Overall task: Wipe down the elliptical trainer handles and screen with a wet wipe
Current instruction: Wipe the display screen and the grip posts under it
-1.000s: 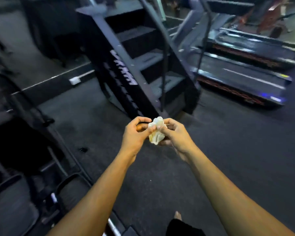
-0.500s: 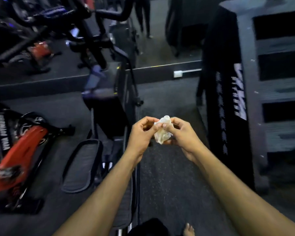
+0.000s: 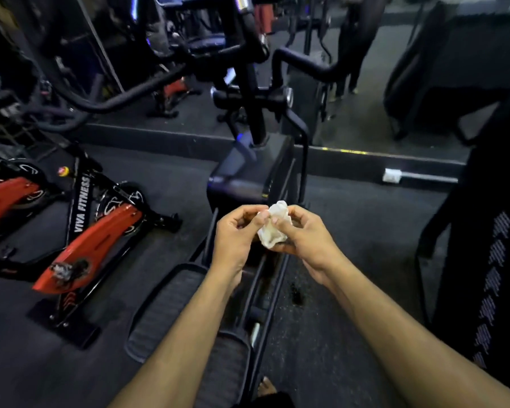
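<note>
Still, no wiping had begun.
Left hand point(image 3: 238, 231) and right hand point(image 3: 302, 237) pinched the crumpled wet wipe point(image 3: 273, 228); the handles point(image 3: 304, 64) lay untouched ahead.

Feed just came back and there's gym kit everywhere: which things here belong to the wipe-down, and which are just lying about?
In the job:
wet wipe, crumpled, pinched by left hand and right hand
elliptical trainer handles
elliptical pedal

Lying about:
red spin bike
black stair machine
white wall socket
</note>
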